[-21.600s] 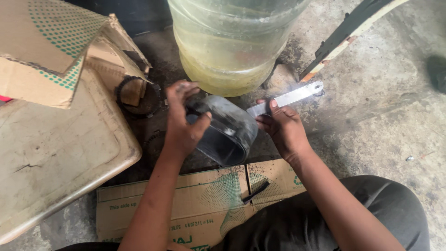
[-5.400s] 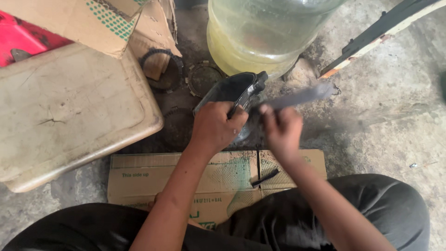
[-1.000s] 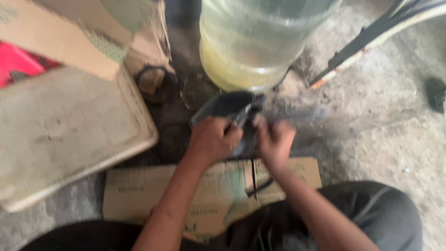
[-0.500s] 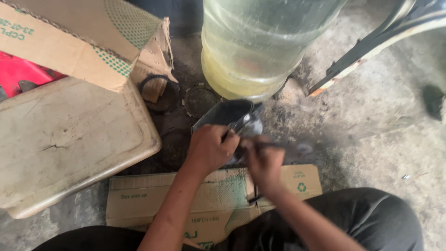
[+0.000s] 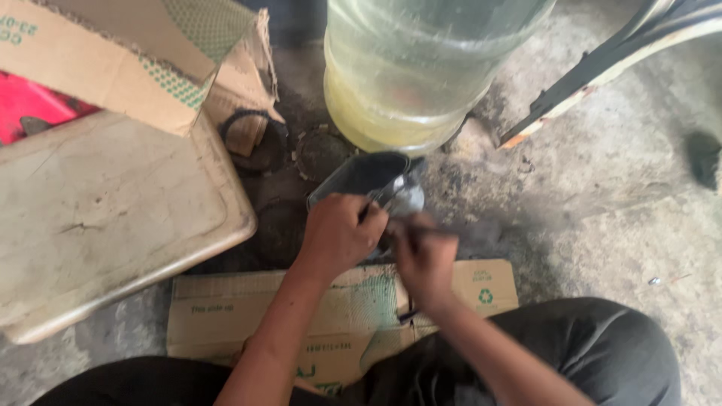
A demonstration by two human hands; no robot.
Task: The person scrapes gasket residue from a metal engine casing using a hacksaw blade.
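A dark metal cylinder part (image 5: 365,174) with a hollow open end lies on the grimy floor in front of me. My left hand (image 5: 340,233) grips its near rim. My right hand (image 5: 423,259) is closed around a thin flat metal blade (image 5: 444,232), blurred by motion, held against the shiny edge of the part (image 5: 406,199). Both hands meet just above a flattened cardboard sheet (image 5: 226,316) that lies between my knees.
A big clear water jug (image 5: 421,68) with yellowish liquid stands just behind the part. A worn beige slab (image 5: 98,218) and torn cardboard boxes (image 5: 113,60) fill the left. A rubber ring (image 5: 252,143) lies by the boxes. A slanted metal bar (image 5: 602,75) runs at upper right.
My right hand has drawn the blade back toward me, so the long strip no longer sticks out to the right. My left hand keeps its hold on the part.
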